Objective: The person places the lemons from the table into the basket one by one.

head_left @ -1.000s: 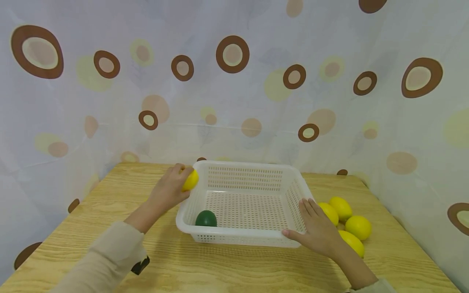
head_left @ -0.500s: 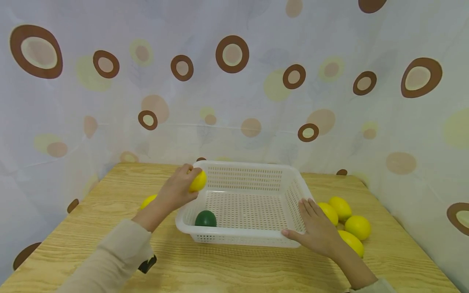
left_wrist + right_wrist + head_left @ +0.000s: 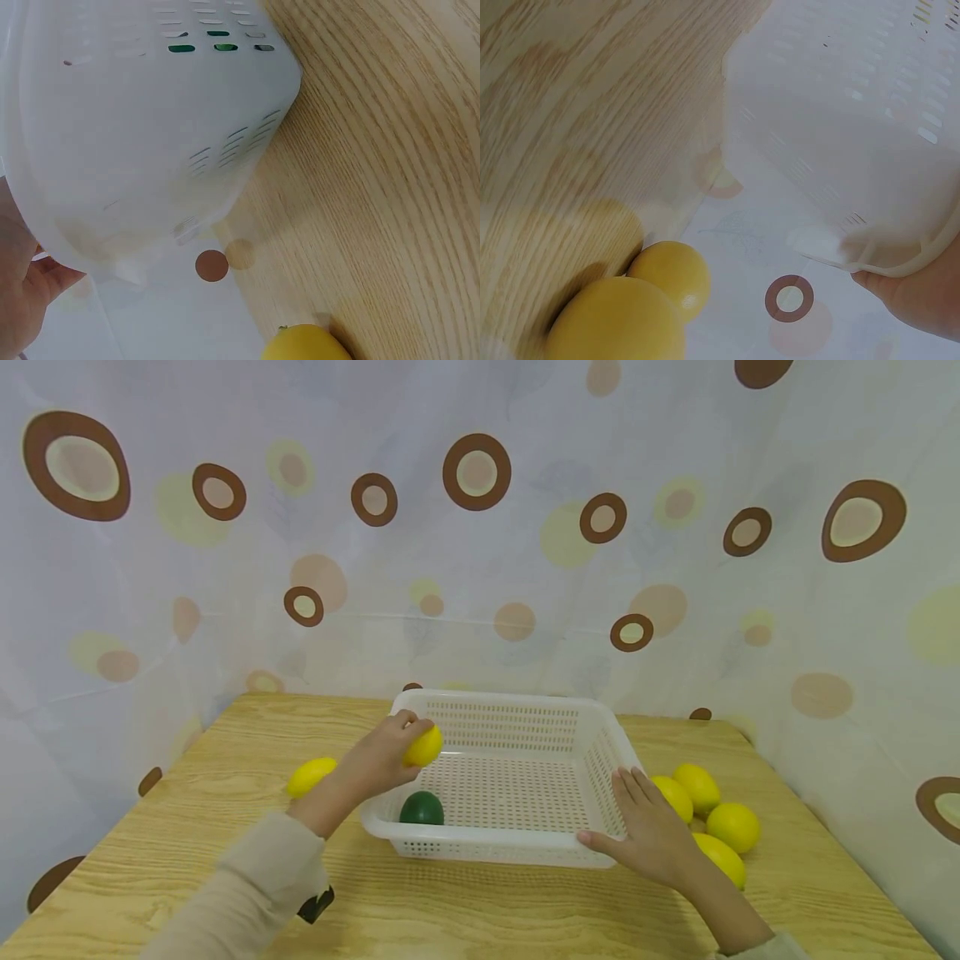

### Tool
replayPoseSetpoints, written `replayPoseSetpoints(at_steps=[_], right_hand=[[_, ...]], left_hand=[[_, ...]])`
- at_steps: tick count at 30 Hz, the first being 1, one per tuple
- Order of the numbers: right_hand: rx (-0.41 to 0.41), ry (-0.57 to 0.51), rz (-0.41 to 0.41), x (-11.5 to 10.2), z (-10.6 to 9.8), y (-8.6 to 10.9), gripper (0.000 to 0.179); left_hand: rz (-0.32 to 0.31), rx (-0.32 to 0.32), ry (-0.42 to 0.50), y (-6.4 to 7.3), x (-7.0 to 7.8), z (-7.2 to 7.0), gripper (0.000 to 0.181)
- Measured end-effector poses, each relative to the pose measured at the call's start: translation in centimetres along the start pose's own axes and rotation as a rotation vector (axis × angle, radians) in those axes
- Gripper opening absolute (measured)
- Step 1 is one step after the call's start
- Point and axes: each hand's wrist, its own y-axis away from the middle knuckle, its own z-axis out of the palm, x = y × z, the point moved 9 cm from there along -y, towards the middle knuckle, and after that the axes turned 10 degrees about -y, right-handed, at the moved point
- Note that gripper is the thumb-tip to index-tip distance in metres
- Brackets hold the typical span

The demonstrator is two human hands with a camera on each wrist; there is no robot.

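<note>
My left hand (image 3: 380, 756) grips a yellow lemon (image 3: 426, 746) over the left side of a white plastic basket (image 3: 495, 835). A dark green round fruit (image 3: 422, 808) lies in the basket's front left corner; through the slots in the left wrist view, bits of green show. At the right, my right hand (image 3: 647, 831) rests on the basket's rim, fingers straight along the side and thumb on the front edge. The held lemon is hidden in the left wrist view, where the basket wall (image 3: 127, 127) covers it.
Several lemons (image 3: 732, 827) lie on the wooden table (image 3: 480, 910) right of the basket, partly behind the right hand. Another lemon (image 3: 312, 776) lies to the left, beside the left forearm. A patterned curtain (image 3: 480, 568) hangs behind the table.
My left hand has carried its lemon rightward from the basket's left rim to over the inside. The lemon on the table at left has come into view. The right hand stays put.
</note>
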Motion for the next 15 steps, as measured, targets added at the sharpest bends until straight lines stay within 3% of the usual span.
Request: replayPoseSetpoints(at_steps=[15], right_hand=[[-0.005, -0.001, 0.006, 0.0, -0.1, 0.0, 0.097]], left_hand=[[0.008, -0.155, -0.044, 0.2, 0.5, 2.3, 0.048]])
